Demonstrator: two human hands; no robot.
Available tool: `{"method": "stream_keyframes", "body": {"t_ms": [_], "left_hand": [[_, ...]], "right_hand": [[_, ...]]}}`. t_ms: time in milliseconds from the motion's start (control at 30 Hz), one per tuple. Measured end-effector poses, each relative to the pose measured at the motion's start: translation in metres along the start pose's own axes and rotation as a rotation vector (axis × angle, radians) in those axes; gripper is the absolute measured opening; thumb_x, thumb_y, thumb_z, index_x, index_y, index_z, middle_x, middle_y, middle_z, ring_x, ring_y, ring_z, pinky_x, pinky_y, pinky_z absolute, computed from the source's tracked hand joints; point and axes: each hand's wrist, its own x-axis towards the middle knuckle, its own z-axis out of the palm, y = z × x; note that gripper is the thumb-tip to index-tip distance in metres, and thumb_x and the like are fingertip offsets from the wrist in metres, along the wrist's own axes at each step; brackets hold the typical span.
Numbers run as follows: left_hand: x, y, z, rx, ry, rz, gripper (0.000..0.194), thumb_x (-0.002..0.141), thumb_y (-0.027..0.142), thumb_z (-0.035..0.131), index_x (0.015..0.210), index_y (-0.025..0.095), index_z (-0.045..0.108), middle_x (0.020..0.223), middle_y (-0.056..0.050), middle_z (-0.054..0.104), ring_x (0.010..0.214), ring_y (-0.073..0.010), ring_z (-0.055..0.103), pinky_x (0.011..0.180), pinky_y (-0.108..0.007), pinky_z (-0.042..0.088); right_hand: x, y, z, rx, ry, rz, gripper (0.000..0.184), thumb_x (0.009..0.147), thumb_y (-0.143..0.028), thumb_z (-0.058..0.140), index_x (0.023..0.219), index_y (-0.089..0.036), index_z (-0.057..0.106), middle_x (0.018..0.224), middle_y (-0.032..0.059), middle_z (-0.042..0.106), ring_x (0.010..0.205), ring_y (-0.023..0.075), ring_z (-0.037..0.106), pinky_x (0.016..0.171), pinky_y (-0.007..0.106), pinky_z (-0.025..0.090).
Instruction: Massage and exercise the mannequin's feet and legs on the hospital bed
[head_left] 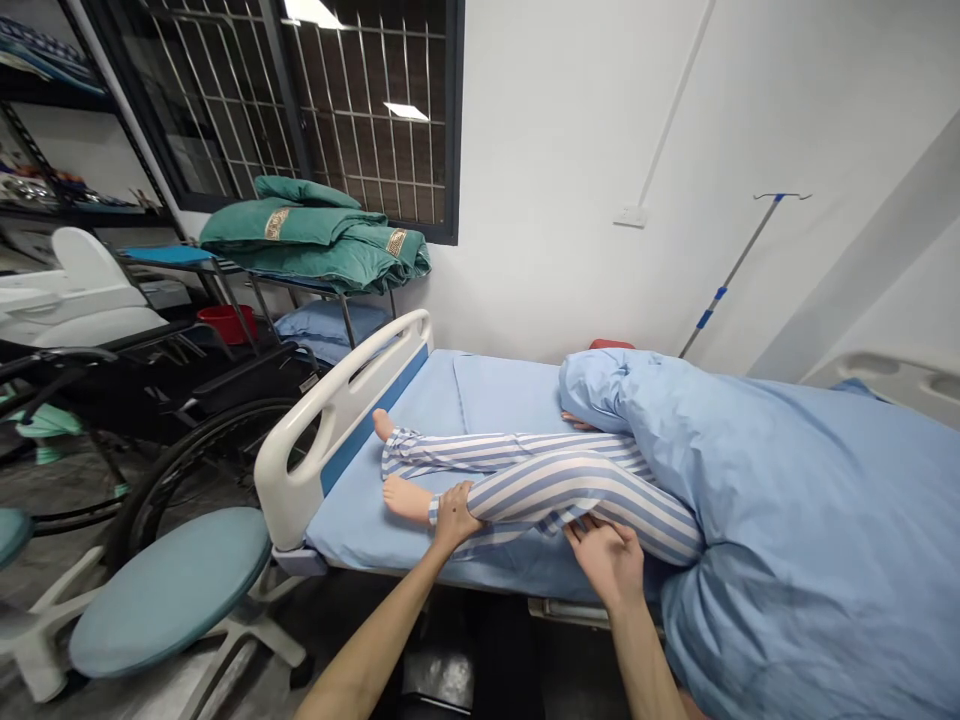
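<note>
Blue-and-white striped cloth covered two legs (495, 452) on the smooth pale-blue bed (499, 390), left of one rumpled quilt (795, 480). The left hand (456, 514) wrapped the near leg (581, 482) at its ankle; the right hand (609, 556) curved beneath its knee, though I couldn't tell how firmly. Two round padded stools (176, 590) stood near left, and glossy green bedding (315, 235) far left.

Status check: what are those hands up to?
Left hand around striped trouser leg near ankle. Right hand under same leg's knee. Blue quilt bunched over thigh.
</note>
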Motion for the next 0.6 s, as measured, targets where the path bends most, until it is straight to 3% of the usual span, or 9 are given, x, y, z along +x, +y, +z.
{"method": "stream_keyframes", "body": {"t_ms": [200,333,433,600], "left_hand": [[-0.001,-0.001,0.001,0.005,-0.007,0.019,0.053,0.064,0.032,0.072,0.115,0.02,0.057,0.111,-0.008,0.066,0.109,-0.0289,0.061,0.094,-0.036,0.043],[0.001,0.0,-0.01,0.059,-0.065,0.04,0.056,0.066,0.034,0.071,0.118,0.02,0.057,0.116,-0.009,0.066,0.112,-0.0294,0.06,0.095,-0.036,0.042],[0.001,-0.004,-0.029,0.116,-0.11,0.062,0.06,0.066,0.032,0.071,0.123,0.02,0.056,0.121,-0.009,0.065,0.115,-0.0301,0.058,0.096,-0.036,0.041],[0.002,-0.022,-0.078,0.264,-0.143,0.148,0.059,0.067,0.027,0.067,0.125,0.018,0.057,0.119,-0.012,0.065,0.113,-0.0308,0.058,0.096,-0.036,0.041]], "right_hand": [[0.001,0.002,-0.001,0.0,0.03,-0.009,0.02,0.066,-0.035,0.066,0.084,-0.026,0.07,0.093,0.0014,0.072,0.097,0.0243,0.063,0.107,0.053,0.041],[0.001,0.0,-0.004,0.006,0.048,0.01,0.02,0.064,-0.034,0.066,0.082,-0.026,0.07,0.089,0.0012,0.073,0.095,0.0232,0.064,0.101,0.05,0.046],[0.0,-0.001,-0.005,0.015,0.078,0.038,0.017,0.063,-0.033,0.067,0.078,-0.025,0.07,0.084,0.0013,0.073,0.091,0.0225,0.065,0.095,0.046,0.05],[-0.004,0.015,-0.011,0.009,0.115,0.096,0.015,0.061,-0.033,0.07,0.072,-0.023,0.068,0.078,0.0009,0.073,0.085,0.0213,0.065,0.088,0.042,0.053]]}}
